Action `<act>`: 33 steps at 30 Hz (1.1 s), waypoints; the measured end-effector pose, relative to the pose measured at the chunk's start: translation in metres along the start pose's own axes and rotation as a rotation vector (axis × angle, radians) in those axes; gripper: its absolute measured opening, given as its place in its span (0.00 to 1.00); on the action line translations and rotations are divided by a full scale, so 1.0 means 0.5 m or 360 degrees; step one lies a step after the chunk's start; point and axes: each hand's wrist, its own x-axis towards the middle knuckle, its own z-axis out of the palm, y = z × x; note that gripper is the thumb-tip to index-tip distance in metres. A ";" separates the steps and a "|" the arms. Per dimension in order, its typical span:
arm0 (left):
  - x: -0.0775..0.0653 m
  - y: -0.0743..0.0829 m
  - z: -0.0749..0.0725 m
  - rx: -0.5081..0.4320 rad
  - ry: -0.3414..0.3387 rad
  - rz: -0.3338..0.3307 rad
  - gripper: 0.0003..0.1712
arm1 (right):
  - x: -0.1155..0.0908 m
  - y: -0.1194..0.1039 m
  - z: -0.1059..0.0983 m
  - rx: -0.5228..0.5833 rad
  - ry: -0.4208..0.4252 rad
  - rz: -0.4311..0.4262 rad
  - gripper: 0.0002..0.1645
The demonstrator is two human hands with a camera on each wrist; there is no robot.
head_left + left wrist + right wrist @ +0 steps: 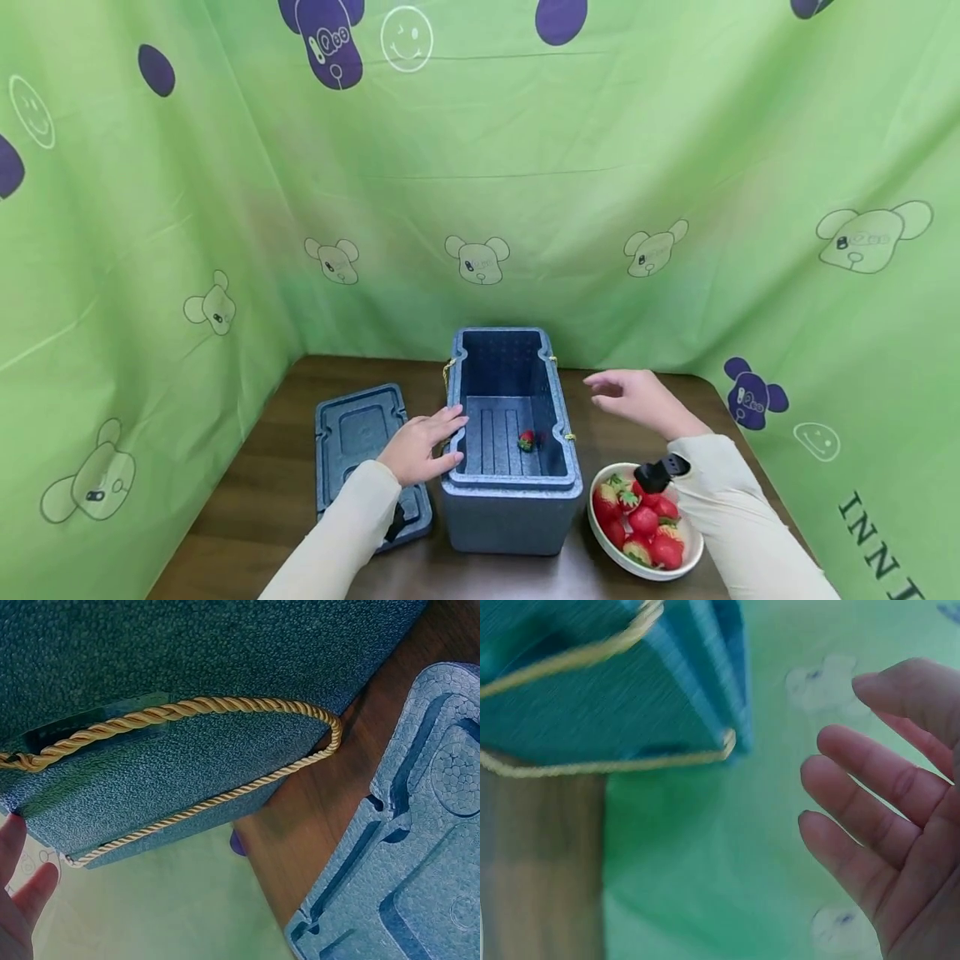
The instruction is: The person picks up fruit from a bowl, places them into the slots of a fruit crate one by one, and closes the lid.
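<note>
A dark blue foam box [504, 521] stands lidless on the table, with one strawberry [527, 440] on its floor near the right wall. My left hand [423, 446] rests with extended fingers on the box's left rim. In the left wrist view its fingertips [30, 892] show at the edge, beside the box's side with a twisted gold rope [202, 706]. To the right of the box my right hand [633, 400] hovers in the air, holding nothing; its fingers [862, 817] look loosely bent and spread. A white bowl [596, 527] of strawberries [643, 522] sits below my right forearm.
The box's blue lid [360, 429] lies on the table left of the box, partly under my left forearm. Brown wooden tabletop [255, 492] runs beneath everything. A green printed cloth [480, 167] hangs behind and on both sides.
</note>
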 end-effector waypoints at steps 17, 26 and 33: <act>0.002 0.001 -0.005 -0.0010 0.0012 -0.0006 0.32 | -0.171 0.152 0.059 0.0130 -0.0285 0.0427 0.18; -0.001 0.003 -0.004 0.0004 -0.0006 0.0000 0.33 | -0.211 0.178 0.110 0.0171 -0.0384 0.0512 0.16; -0.004 0.002 0.000 -0.0001 -0.0004 0.0009 0.33 | -0.235 0.180 0.141 0.0091 -0.0459 0.0451 0.16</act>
